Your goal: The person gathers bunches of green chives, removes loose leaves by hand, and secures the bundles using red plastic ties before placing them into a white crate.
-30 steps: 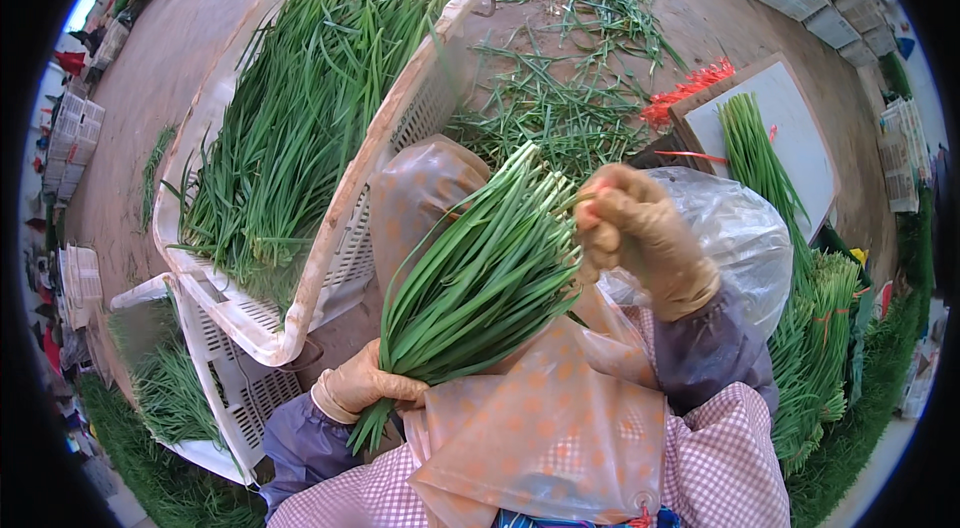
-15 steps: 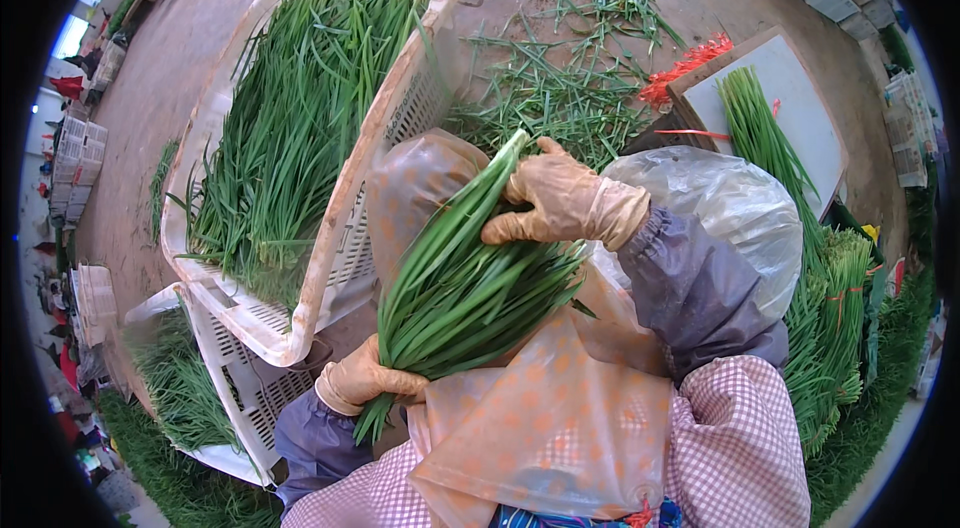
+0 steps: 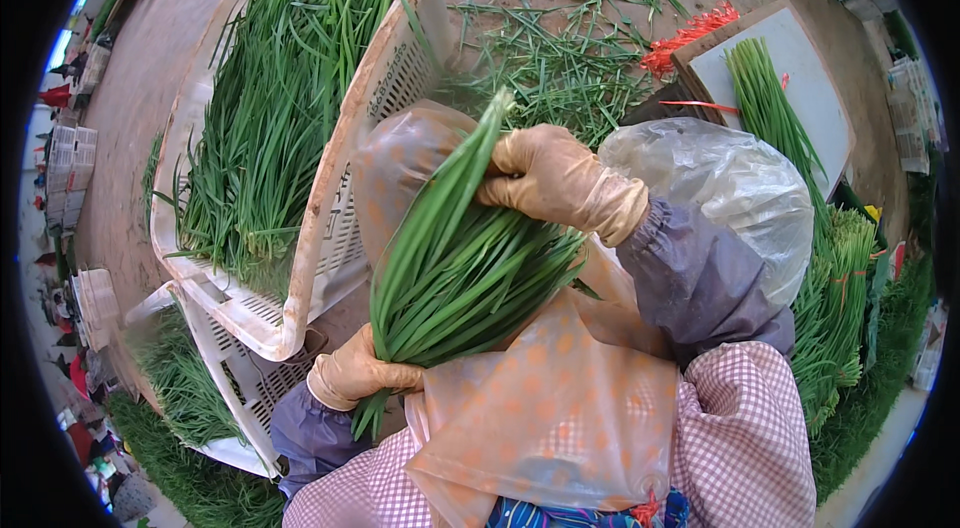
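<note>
A bunch of long green garlic chives (image 3: pixel 480 273) lies across my lap, its leaves fanned out. My left hand (image 3: pixel 362 370), in a tan rubber glove, is closed around the leafy lower-left end. My gloved right hand (image 3: pixel 565 178) is curled round stalks at the upper end. Beside its fingers, some pale stalk ends (image 3: pixel 500 106) stick up, split off from the rest of the bunch. Part of what the right fingers grip is hidden behind the hand. A translucent orange-spotted plastic apron (image 3: pixel 560 378) covers my lap under the bunch.
A white plastic crate (image 3: pixel 345 168) heaped with chives stands at the left, over another crate (image 3: pixel 215 358). Loose trimmings (image 3: pixel 550 68) litter the floor ahead. At the right are red ties (image 3: pixel 685 38), a white board (image 3: pixel 800 78) with chives on it, and tied bundles (image 3: pixel 845 278).
My right hand has turned and curled its fingers more tightly around the stalks. The pale stalk ends have shifted left and up. My left hand keeps its hold; the view has shifted slightly.
</note>
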`<state>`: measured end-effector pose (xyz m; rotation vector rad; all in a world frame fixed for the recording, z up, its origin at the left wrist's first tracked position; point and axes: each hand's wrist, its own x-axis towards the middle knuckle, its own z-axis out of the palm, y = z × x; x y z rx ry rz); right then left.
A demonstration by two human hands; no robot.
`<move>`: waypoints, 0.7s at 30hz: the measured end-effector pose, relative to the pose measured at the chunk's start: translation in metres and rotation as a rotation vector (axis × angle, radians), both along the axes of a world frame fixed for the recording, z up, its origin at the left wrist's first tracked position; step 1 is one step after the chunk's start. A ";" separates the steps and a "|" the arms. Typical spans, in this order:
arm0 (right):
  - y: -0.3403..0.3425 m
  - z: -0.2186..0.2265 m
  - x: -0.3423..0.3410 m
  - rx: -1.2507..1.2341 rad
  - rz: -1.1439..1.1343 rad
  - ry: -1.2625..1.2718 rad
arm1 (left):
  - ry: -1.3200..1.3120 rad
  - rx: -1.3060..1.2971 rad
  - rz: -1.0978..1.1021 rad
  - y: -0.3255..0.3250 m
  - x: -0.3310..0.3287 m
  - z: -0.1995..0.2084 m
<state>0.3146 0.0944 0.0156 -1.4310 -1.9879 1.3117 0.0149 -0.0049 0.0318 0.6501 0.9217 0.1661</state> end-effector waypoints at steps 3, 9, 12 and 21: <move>-0.009 0.007 -0.007 0.023 -0.189 0.637 | 0.027 0.128 0.013 0.003 0.011 0.024; -0.007 0.004 -0.003 0.528 -0.288 0.440 | 0.311 0.269 -0.042 0.032 0.016 0.050; -0.002 -0.003 -0.009 0.241 -0.469 0.652 | 0.311 0.053 -0.066 0.026 -0.007 0.020; 0.020 0.029 0.113 0.077 -0.704 0.972 | -0.016 0.096 0.076 0.016 -0.021 -0.007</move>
